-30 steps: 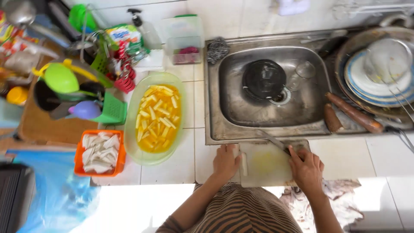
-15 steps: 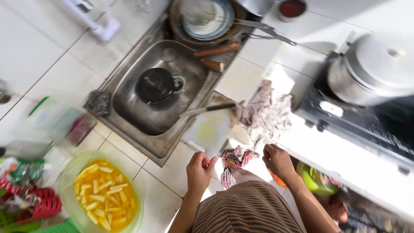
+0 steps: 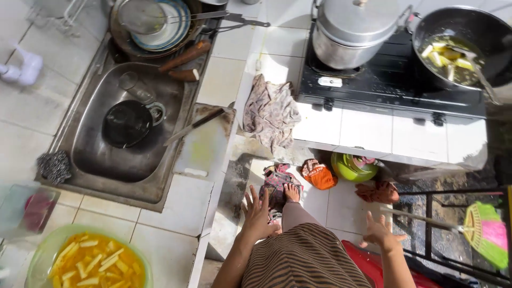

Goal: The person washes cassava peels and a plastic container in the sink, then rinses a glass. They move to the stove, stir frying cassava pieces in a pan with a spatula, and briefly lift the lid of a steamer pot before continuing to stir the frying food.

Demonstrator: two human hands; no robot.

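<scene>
My left hand [image 3: 257, 215] hangs open with fingers spread, just off the edge of the white tiled counter [image 3: 184, 205], holding nothing. My right hand [image 3: 380, 232] is also open and free, out over the floor to the right. Both are away from the cutting board [image 3: 205, 141], where a knife [image 3: 193, 126] lies across the sink's edge. A green bowl of yellow cut sticks [image 3: 90, 261] sits at the lower left. My striped clothing and a bare foot show below.
The steel sink [image 3: 125, 125] holds a dark pot and a glass. Plates and carrots are stacked behind it. A crumpled cloth [image 3: 272, 109] lies by the black stove [image 3: 389, 90], which carries a lidded pot [image 3: 357, 29] and a wok [image 3: 466, 45]. Rags, a green bowl and a broom lie on the floor.
Both hands left the cutting board and knife and dropped away from the counter. The view swung right, bringing the stove, wok and floor into sight.
</scene>
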